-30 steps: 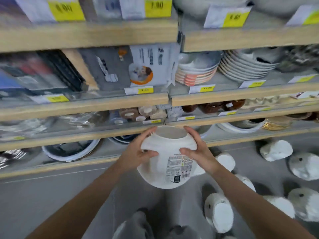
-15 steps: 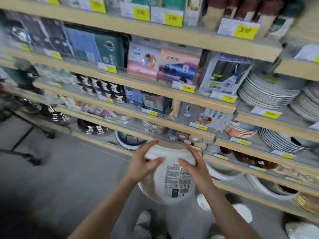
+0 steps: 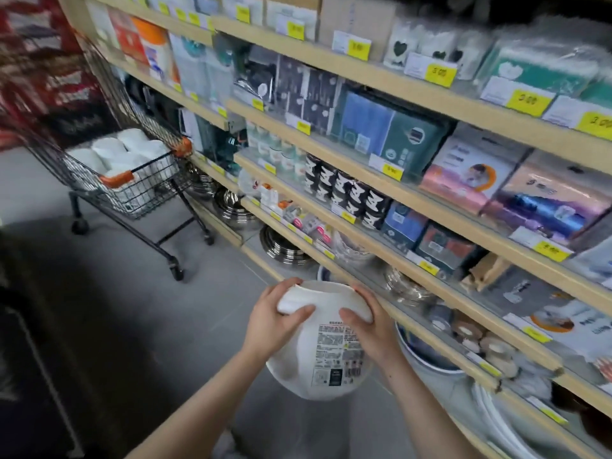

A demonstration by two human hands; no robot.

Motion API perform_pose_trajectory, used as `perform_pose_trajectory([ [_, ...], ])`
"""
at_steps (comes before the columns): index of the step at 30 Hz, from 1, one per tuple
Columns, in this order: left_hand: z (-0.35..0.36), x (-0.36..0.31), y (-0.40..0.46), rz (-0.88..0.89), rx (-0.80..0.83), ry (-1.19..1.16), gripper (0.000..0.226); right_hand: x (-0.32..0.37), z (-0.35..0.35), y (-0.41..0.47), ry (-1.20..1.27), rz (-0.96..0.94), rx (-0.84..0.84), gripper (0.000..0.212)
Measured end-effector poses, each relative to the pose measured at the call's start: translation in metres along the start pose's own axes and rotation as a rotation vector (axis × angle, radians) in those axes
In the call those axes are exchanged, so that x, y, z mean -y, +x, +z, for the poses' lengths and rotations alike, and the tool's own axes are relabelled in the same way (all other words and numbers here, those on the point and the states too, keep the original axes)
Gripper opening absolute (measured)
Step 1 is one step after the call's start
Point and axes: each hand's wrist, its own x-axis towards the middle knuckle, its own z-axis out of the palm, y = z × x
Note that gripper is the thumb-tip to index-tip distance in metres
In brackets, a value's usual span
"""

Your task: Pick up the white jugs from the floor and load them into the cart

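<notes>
A round white ceramic jug with a printed label (image 3: 323, 342) is held at the lower centre of the frame, clasped near its open rim by the left hand (image 3: 276, 321) and the right hand (image 3: 366, 324), fingers curled over the shoulder on either side and thumbs pressed to the front. The jug is carried clear of the grey floor (image 3: 139, 326), its mouth tilted away from the camera. The black wire shopping cart with orange corner guards (image 3: 132, 180) is seen at the upper left of the frame, well apart from the jug, with several white jugs (image 3: 122, 154) already stacked in its basket. Wooden store shelves of packaged goods and stacked steel bowls (image 3: 381, 180) run along the right. For the carry to go well, the two-sided grip is best kept until the jug is over the basket. The jug is then best lowered into a gap among the others rather than dropped, since ceramic is likely to chip on contact. The shelf edge close at the right is best given room.
</notes>
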Motion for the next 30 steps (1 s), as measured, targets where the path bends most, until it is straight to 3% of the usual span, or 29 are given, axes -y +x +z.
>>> perform_pose_trajectory([
  [10, -0.181, 0.068, 0.105, -0.013, -0.069, 0.038, 0.06, 0.075, 0.179, 0.115, -0.017, -0.047, 0.094, 0.085],
  [13, -0.22, 0.085, 0.138, -0.04, -0.118, 0.03, 0.066, 0.093, 0.218, 0.16, -0.054, -0.058, 0.163, 0.078],
  [16, -0.253, 0.106, 0.176, -0.056, -0.156, 0.016, 0.056, 0.106, 0.257, 0.215, -0.055, -0.106, 0.201, 0.068],
  [20, -0.294, 0.132, 0.243, -0.059, -0.206, 0.022, 0.055, 0.124, 0.309, 0.294, -0.071, -0.166, 0.275, 0.078],
  [25, -0.346, 0.158, 0.335, -0.115, -0.252, 0.058, 0.069, 0.152, 0.362, 0.406, -0.108, -0.155, 0.391, 0.069],
  [30, -0.402, 0.176, 0.408, -0.136, -0.305, 0.02, 0.051, 0.196, 0.419, 0.495, -0.109, -0.205, 0.484, 0.062],
])
